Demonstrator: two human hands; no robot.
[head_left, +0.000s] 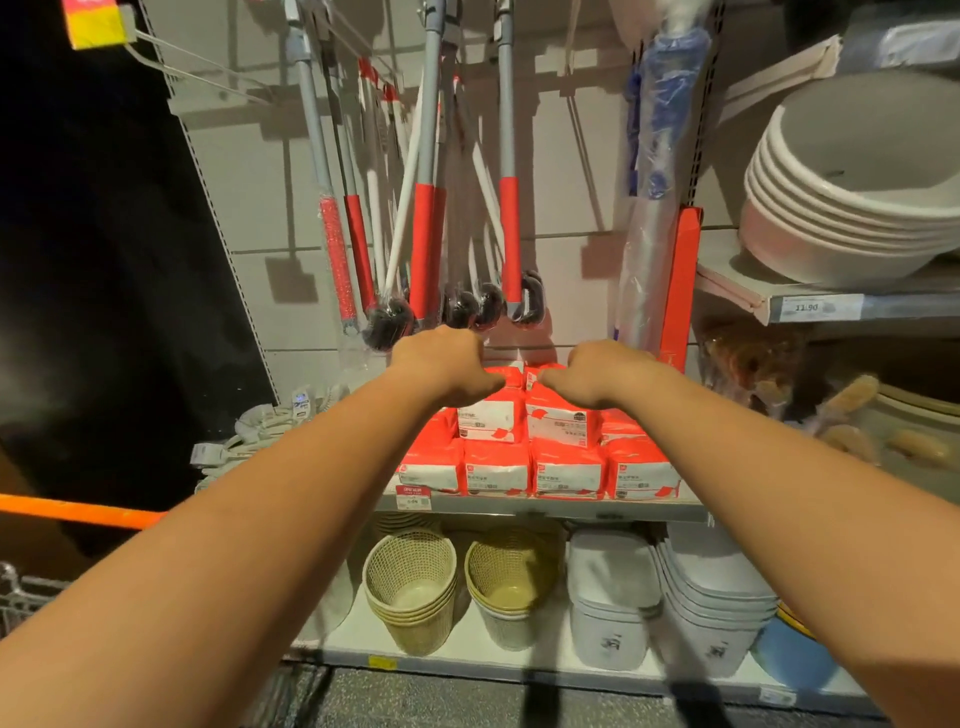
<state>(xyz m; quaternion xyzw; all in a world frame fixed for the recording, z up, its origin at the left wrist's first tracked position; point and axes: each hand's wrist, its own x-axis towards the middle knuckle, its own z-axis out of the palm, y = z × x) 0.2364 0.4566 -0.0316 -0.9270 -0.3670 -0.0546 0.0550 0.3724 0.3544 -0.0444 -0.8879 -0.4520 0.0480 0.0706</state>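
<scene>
Red-and-white soft packs (558, 415) lie stacked in rows on a grey shelf (545, 506) at mid height. Both my arms stretch forward over them. My left hand (441, 364) curls over the top rear pack on the left of the stack, with its thumb pressed against the pack's front. My right hand (597, 371) curls the same way over the neighbouring top pack, thumb pointing left. The fingertips of both hands are hidden behind the knuckles.
Long-handled brushes with red grips (423, 249) hang just above my hands. Stacked basins (852, 208) sit on the upper right shelf. Below are woven baskets (410, 587) and grey bins (613, 597). White mop heads (249, 436) lie at left, beside an orange rail (78, 509).
</scene>
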